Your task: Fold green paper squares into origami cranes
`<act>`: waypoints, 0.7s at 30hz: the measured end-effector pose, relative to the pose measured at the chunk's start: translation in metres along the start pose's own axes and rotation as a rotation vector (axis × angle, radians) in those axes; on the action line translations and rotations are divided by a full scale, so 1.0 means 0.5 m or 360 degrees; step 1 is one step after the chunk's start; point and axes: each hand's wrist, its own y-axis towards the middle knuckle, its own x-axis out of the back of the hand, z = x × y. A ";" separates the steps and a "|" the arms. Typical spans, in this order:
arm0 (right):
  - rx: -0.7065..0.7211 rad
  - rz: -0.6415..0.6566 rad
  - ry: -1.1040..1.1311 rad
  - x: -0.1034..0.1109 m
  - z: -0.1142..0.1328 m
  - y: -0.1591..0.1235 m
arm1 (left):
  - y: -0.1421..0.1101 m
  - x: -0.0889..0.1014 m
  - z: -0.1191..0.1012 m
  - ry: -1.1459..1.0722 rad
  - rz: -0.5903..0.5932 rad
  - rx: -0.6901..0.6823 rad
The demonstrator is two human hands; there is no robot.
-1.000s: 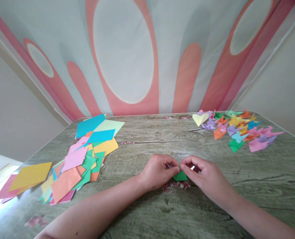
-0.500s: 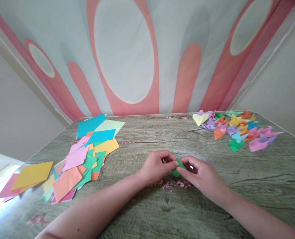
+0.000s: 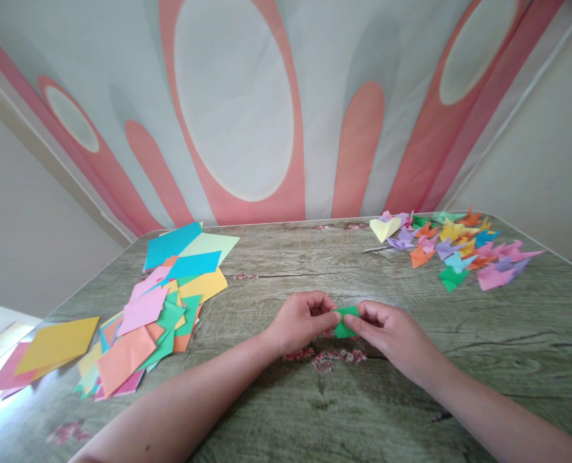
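A small folded piece of green paper (image 3: 346, 323) is held just above the table, in front of me. My left hand (image 3: 305, 320) pinches its left edge between thumb and fingers. On the opposite side, the thumb and fingers of my right hand (image 3: 381, 325) grip the paper too. Both thumbs lie on the face turned towards me, and the fingers behind it are partly hidden.
Loose coloured paper sheets (image 3: 143, 308) lie in an overlapping pile on the left, with a mustard sheet (image 3: 58, 344) farther left. Several folded paper figures (image 3: 452, 247) and a pale yellow folded heart shape (image 3: 385, 229) sit at the back right of the wood-patterned table (image 3: 286, 257).
The green paper has turned so more of its face shows, and the hands are slightly farther apart. The whole view has shifted a little.
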 end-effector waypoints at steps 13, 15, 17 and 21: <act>0.0014 -0.0055 -0.0068 0.003 -0.002 0.005 | -0.001 -0.003 -0.010 -0.0008 -0.0167 -0.0072; -0.0004 -0.0072 -0.0016 0.006 -0.002 0.006 | 0.000 -0.002 -0.010 -0.0005 -0.0190 -0.0073; -0.0025 -0.0090 0.0034 0.010 0.001 0.006 | 0.001 -0.001 -0.009 -0.0010 -0.0206 -0.0076; -0.0024 -0.0138 0.0123 0.017 0.007 0.004 | 0.003 0.003 -0.005 -0.0055 -0.0204 -0.0085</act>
